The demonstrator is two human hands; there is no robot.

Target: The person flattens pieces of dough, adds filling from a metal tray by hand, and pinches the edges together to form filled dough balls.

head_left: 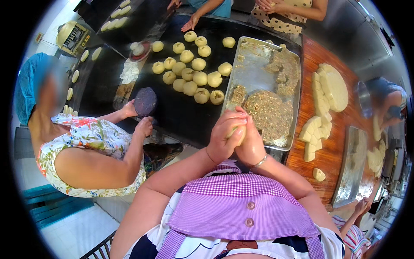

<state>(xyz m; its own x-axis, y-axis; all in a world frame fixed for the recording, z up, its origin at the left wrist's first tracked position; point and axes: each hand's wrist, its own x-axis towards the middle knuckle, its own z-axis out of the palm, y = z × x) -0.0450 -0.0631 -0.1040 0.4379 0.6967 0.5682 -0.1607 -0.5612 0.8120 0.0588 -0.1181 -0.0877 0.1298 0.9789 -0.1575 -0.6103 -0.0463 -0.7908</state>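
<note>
My left hand (222, 136) and my right hand (252, 144) are cupped together around a pale dough ball (239, 133), most of it hidden by my fingers. They are above the near left edge of a metal tray (252, 56). In that tray lies a crumbly brown filling (269, 113), heaped at the near end, with more along the right side. Left of the tray, several round filled dough balls (199, 64) sit on a black work surface, many with a puckered or open top.
On the wooden table (302, 146) to the right are a large dough slab (333, 88), cut dough pieces (315, 129) and another tray (349, 168). A person at left holds a round dark tool (145, 102). Other people's hands work at the far edge and far right.
</note>
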